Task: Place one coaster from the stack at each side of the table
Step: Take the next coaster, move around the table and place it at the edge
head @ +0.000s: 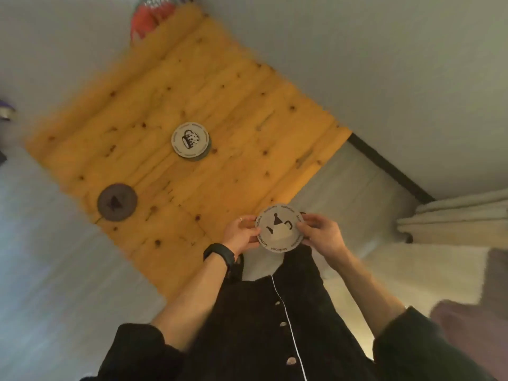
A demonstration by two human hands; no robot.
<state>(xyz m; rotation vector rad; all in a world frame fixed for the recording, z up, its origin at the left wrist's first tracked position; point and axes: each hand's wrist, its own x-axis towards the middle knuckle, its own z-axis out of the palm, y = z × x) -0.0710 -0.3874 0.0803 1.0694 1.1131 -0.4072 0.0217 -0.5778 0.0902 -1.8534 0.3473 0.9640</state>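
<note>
Coaster stack (pixel 191 141) sits near the middle of the knotty pine tabletop (pixel 154 86), its top disc pale with a speckled mug printed on it and a darker disc peeking out beneath on the right. One dark coaster (pixel 117 202) lies alone, flat, close to the tabletop's left long edge and well apart from the stack. Now to the hands: both are up in front of the person's chest, just off the near short edge of the tabletop, sharing a pale coaster with a teapot print (pixel 280 228) and a ring of lettering round its rim. Left hand (pixel 240 234) pinches the disc's left rim with thumb and fingers closed on it, a ring on one finger and a black wristband (pixel 219 255) on the wrist. Right hand (pixel 324 233) grips the right rim the same way, fingers curled behind. A sliver of dark edge shows behind the disc at the right, but whether that is a second coaster I cannot tell. The disc is held face up, tilted slightly toward the camera, clear of the wood. Below it hangs a dark buttoned shirt (pixel 261 325) with white piping. Whole frame is motion-blurred.
</note>
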